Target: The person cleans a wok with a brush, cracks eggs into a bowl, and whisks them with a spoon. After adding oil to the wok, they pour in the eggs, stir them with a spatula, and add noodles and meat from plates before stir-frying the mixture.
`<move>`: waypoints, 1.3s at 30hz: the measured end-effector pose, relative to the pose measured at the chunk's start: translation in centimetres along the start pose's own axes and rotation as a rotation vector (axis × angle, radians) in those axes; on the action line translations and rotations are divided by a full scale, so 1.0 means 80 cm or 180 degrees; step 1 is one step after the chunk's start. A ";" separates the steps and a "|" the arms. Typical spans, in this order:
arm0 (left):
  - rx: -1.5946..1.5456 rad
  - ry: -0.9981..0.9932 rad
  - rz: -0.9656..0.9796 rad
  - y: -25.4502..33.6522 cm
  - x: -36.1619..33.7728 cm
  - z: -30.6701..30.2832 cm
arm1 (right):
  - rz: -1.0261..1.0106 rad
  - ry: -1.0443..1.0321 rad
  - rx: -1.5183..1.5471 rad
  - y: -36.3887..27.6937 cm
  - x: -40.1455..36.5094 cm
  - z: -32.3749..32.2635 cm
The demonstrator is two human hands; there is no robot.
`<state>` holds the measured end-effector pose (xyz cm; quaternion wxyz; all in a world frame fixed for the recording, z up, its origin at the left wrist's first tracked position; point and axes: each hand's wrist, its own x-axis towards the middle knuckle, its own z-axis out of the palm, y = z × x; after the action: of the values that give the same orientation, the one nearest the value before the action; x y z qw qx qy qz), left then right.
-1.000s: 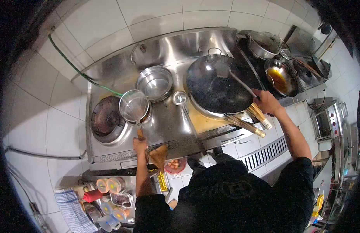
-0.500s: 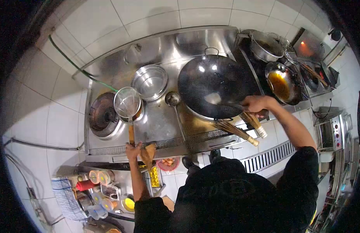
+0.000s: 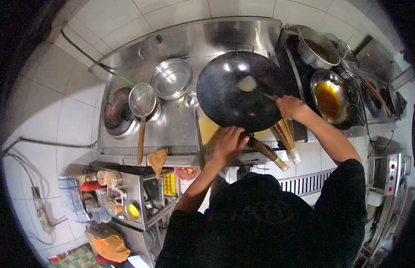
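My right hand (image 3: 290, 107) is closed around the handle of a wok spatula (image 3: 247, 84), whose pale metal blade rests inside the large black wok (image 3: 234, 105). At the wok's near rim, my left hand (image 3: 230, 144) has its fingers bent over the edge by the near handle, gripping it; the fingers are partly blurred. Just right of that hand, a bamboo brush (image 3: 265, 151) leans against the wok, and a second bamboo brush (image 3: 286, 140) stands beside it. A ladle (image 3: 190, 99) lies left of the wok.
A wire strainer (image 3: 142, 100) rests on the stove at left, beside a steel pot (image 3: 171, 79). An orange cloth (image 3: 157, 161) hangs at the front edge. To the right sit a wok of brown liquid (image 3: 328, 100) and a colander (image 3: 318, 48). Seasoning containers (image 3: 110, 178) stand lower left.
My left hand has let go of the strainer's handle and moved right to the wok's near rim. The wok has shifted slightly left, showing yellowish liquid under it. The spatula blade sits farther up the wok.
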<state>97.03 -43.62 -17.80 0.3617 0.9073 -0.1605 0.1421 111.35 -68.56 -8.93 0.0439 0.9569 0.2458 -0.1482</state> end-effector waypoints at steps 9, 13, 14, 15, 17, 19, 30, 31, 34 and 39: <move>0.0544 -0.0445 0.0006 -0.013 0.009 0.108 | -0.0450 -0.0396 0.0001 0.016 0.012 0.004; 0.0156 -0.0437 -0.0232 -0.007 0.009 0.114 | -0.0549 -0.0630 -0.0462 0.015 -0.024 -0.042; 0.0167 -0.0443 -0.0243 -0.007 0.010 0.114 | -0.0688 -0.0736 -0.0269 0.015 -0.019 -0.037; 0.0367 -0.0157 -0.0132 -0.003 0.009 0.114 | -0.0822 -0.0874 -0.0066 0.014 -0.019 -0.027; 0.0415 -0.0223 -0.0273 -0.001 0.009 0.120 | -0.1245 -0.0648 0.0143 0.016 -0.009 -0.006; 0.0429 -0.0360 -0.0436 0.001 0.012 0.120 | -0.1004 -0.0550 0.0222 0.015 -0.004 -0.002; 0.0619 0.0515 -0.0254 -0.001 0.001 0.128 | -0.1070 -0.0346 0.0187 0.032 0.022 0.030; 0.0622 0.0514 -0.0239 -0.001 0.005 0.124 | -0.0909 -0.0421 0.0482 0.050 0.019 0.018; 0.0676 0.0256 -0.0481 0.006 -0.007 0.114 | -0.0247 -0.1105 0.0671 0.079 -0.015 -0.087; 0.0630 -0.0452 -0.0468 0.018 0.004 0.077 | 0.0208 -0.1417 0.0222 0.111 -0.047 -0.174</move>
<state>97.62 -48.98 -21.08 0.2676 0.9556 -0.1040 0.0658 116.11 -75.88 5.58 0.0687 0.9090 0.1937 -0.3626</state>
